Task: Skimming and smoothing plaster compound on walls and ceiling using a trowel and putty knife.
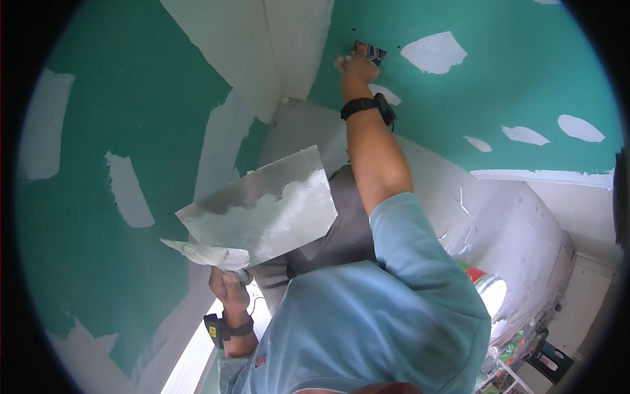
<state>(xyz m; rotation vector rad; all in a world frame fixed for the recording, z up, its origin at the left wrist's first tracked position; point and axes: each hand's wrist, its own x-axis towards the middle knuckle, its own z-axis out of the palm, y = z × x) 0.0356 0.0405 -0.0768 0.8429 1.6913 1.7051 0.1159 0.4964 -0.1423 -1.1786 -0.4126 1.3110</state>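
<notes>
My left hand [230, 289], at the lower left, is closed round a grey handle below a flat metal hawk [282, 223]. White joint compound is smeared over the hawk's face. Along its near edge, just above my fingers, lies a narrower blade [205, 253] thickly coated with compound. My right arm reaches far up to the green wallboard [525, 79]. There, my right hand [359, 67] touches a square wall opening [375, 54] with coloured wires inside. Its fingers look bent at the opening's left side; whatever they pinch is too small to make out.
Another green wallboard [170, 118] stands on the left, with white filled patches and seams. A pale corner strip [282, 52] runs between the boards. A grey, dusty surface [499, 217] lies to the right, near a white bucket [491, 292] and clutter at lower right.
</notes>
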